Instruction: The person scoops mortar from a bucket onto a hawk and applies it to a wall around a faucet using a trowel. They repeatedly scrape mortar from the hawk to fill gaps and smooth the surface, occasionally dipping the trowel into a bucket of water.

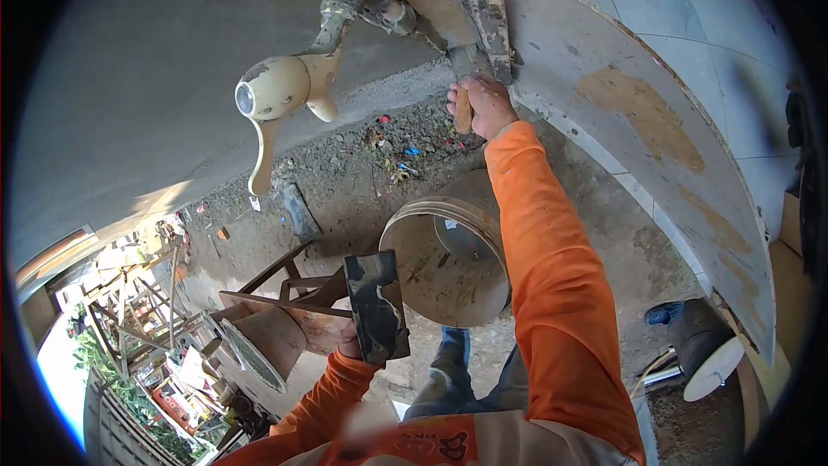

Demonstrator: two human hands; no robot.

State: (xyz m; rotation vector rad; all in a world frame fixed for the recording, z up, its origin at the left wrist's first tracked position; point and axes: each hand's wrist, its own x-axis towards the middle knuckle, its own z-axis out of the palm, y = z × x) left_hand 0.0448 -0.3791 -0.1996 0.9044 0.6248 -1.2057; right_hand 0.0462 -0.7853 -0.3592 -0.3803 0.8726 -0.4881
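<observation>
My right hand (490,108), stretched far forward, is closed around the wooden handle (463,112) of a small trowel. Its grey blade (467,61) touches the surface beside a mortar-smeared block (487,22), at the corner of the wall and the curved white panel (569,43). Low on the left, my left hand (349,341) grips a dark rectangular mortar board (377,306) with wet grey mortar on it. The board covers most of those fingers. Between my arms, a large round bucket (444,280) stands on the ground.
From the grey wall (155,52) juts a cream tap-like fitting (280,86), with rough mortar around its base. A grey block (300,212) lies on the rubble-strewn ground. Left of the bucket is a wooden stand (323,319) with another bucket (267,341). A dark container (703,349) stands at right.
</observation>
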